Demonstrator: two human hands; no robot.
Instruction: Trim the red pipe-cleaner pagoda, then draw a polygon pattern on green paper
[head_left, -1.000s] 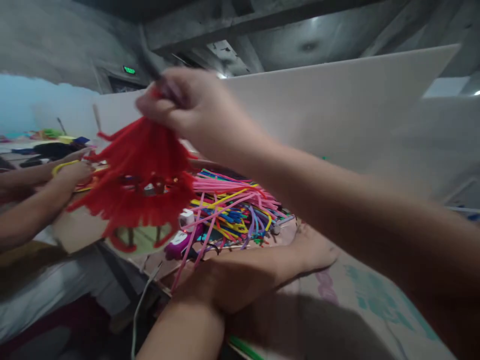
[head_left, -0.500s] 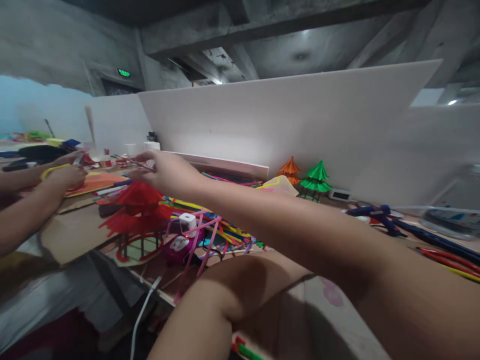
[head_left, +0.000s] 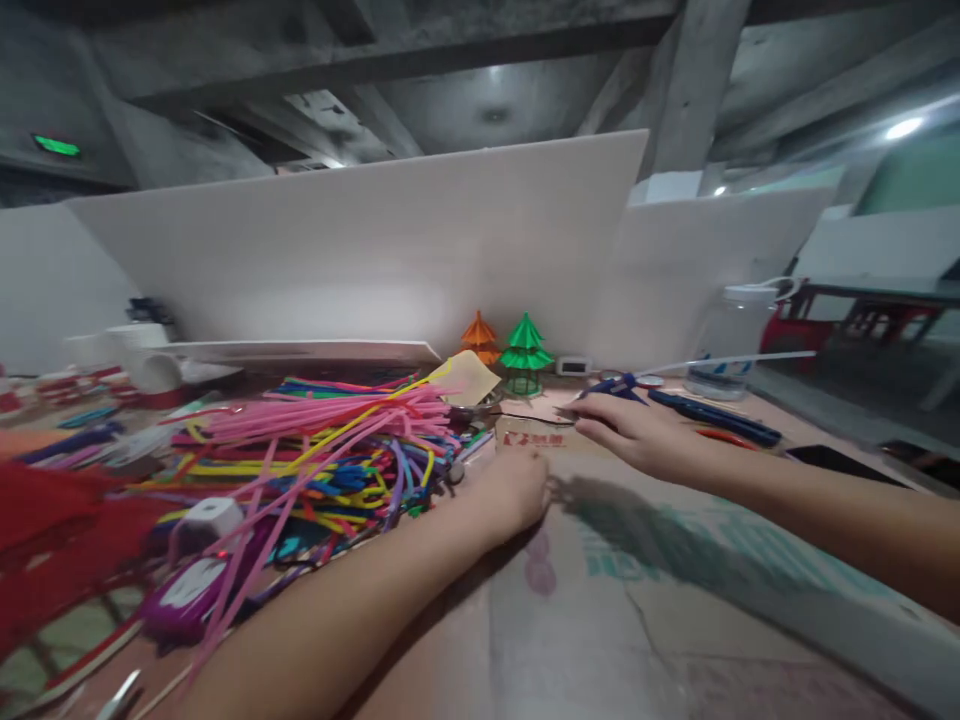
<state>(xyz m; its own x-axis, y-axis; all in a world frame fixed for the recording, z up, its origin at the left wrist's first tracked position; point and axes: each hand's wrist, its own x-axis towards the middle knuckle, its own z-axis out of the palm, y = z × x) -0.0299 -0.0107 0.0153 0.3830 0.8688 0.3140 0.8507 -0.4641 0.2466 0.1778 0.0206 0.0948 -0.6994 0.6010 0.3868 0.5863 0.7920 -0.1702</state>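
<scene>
My left hand (head_left: 519,492) is curled closed over the cardboard sheet (head_left: 570,620), beside the pile of pipe cleaners (head_left: 352,425). Whatever its fingers hold is hidden. Just to the right, my right hand (head_left: 626,430) is pinched, with a thin dark strip (head_left: 536,418) close to its fingertips; blur hides whether it grips this. A glue gun (head_left: 611,385) lies just beyond the right hand. Behind both hands stand a green pagoda model (head_left: 526,358) and an orange pagoda model (head_left: 480,338).
At left are a blurred red pagoda model (head_left: 60,540), a purple device (head_left: 191,600) and a white plug (head_left: 212,520). Paper cups (head_left: 157,372) stand farther back. On the right lie dark-handled pliers (head_left: 716,415), a phone (head_left: 844,465) and a clear jug (head_left: 724,340). A white panel (head_left: 337,250) rises behind.
The view has swung right. My right hand has come back from the far left, near another person's hands, to above the cardboard. My left hand, hidden before, now shows; the other person's hands are out of view.
</scene>
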